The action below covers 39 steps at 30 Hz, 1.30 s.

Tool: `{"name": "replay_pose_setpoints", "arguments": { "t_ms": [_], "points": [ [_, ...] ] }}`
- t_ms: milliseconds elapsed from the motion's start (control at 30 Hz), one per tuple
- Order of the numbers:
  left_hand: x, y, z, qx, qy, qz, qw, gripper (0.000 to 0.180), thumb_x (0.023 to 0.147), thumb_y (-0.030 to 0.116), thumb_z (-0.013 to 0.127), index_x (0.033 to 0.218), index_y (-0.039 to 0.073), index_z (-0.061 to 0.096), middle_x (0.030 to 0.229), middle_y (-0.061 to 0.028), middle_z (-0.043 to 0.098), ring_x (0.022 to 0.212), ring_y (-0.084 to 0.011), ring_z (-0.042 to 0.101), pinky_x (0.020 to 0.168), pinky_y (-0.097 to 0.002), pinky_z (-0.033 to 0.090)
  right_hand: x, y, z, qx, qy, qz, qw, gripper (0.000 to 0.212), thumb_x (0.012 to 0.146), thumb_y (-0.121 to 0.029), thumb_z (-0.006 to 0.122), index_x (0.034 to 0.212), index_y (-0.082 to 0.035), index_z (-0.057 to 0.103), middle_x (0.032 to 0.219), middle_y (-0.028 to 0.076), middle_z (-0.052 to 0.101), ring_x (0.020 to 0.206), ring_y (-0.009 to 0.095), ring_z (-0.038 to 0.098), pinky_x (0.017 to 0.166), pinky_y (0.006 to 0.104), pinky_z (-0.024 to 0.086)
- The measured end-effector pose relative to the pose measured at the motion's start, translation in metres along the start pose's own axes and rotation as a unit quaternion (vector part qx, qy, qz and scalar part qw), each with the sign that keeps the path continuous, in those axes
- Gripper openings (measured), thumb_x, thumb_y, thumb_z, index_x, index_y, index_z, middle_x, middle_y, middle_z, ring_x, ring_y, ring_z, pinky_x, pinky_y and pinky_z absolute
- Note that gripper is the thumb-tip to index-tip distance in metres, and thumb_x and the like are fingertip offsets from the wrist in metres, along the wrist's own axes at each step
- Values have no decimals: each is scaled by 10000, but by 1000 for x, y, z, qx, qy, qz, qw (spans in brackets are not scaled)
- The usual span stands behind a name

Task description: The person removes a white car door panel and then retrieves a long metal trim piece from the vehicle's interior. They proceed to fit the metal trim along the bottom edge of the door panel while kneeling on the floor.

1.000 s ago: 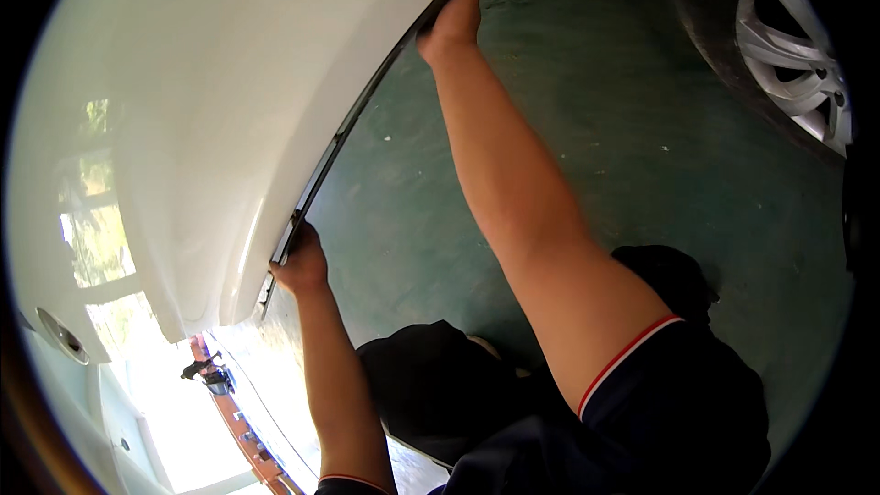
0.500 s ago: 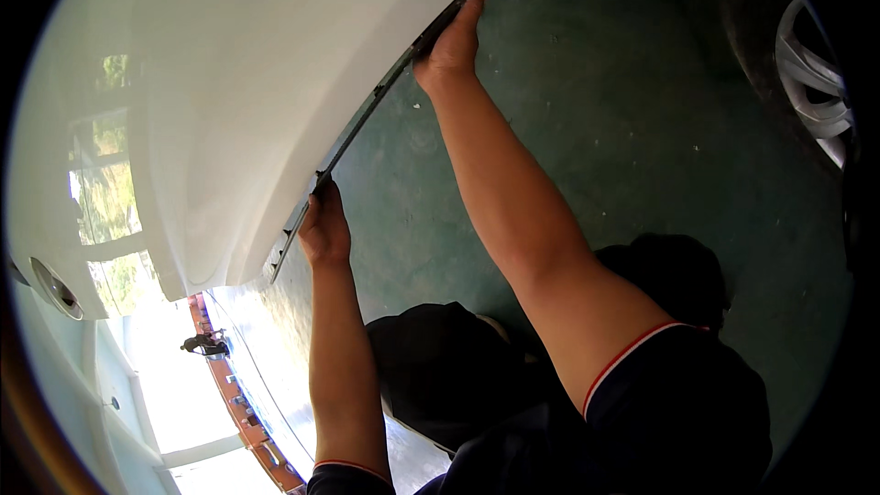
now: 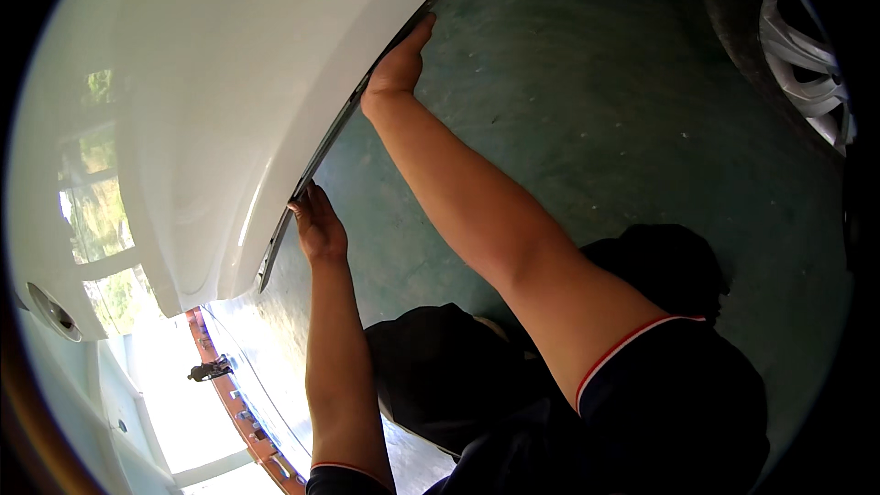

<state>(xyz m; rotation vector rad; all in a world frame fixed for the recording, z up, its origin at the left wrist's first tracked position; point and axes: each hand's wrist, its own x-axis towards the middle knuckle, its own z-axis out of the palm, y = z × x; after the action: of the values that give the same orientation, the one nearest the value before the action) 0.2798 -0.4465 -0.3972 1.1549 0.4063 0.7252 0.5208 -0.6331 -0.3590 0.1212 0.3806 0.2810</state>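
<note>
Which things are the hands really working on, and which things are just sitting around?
In use: left hand and right hand, both pressed on the dark trim strip along the lower edge of the white car panel.

Just there: green floor, the other car's wheel.

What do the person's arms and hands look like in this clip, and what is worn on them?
Both forearms are bare, and both hands, the left hand and the right hand, are gloveless, with no watch or rings visible. Short dark navy sleeves cover the upper arms, each edged with thin red and white piping at the cuff.
</note>
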Motion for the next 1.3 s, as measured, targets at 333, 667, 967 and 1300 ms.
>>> {"name": "replay_pose_setpoints", "arguments": {
  "t_ms": [333, 667, 967, 1300],
  "points": [
    [-16, -21, 60, -39, 1, -83, 996, 1063, 844, 758, 480, 1594, 75, 163, 1677, -71, 157, 1524, -307, 221, 1264, -430, 224, 6, 0, -2, 26, -12, 15, 999, 823, 988, -724, 265, 1531, -116, 381, 1503, 22, 481, 1347, 202, 484, 1116, 337, 387],
    [-4, -70, 134, 1, -176, -151, 973, 965, 887, 657, 577, 1589, 97, 224, 1639, -116, 264, 1489, -309, 293, 1231, -473, 251, -7, -12, 6, 5, 2, 30, 1000, 835, 976, -740, 290, 1485, -97, 448, 1448, 48, 536, 1292, 228, 533, 1074, 339, 421],
    [21, -122, 169, -231, -165, -56, 957, 883, 794, 689, 667, 1407, 74, 510, 1505, -74, 467, 1416, -288, 386, 1210, -440, 282, -12, -25, -19, -29, -105, 73, 991, 909, 926, -805, 327, 1498, -102, 393, 1505, 80, 440, 1334, 280, 442, 1122, 453, 355],
    [27, -126, 186, -246, -140, 46, 958, 648, 776, 588, 718, 1202, 104, 654, 1293, -14, 638, 1323, -214, 498, 1213, -399, 338, 12, -49, -27, -103, -72, 51, 991, 530, 935, -750, 445, 869, -225, 465, 831, -69, 418, 831, 118, 386, 847, 364, 347]
  ]
}}
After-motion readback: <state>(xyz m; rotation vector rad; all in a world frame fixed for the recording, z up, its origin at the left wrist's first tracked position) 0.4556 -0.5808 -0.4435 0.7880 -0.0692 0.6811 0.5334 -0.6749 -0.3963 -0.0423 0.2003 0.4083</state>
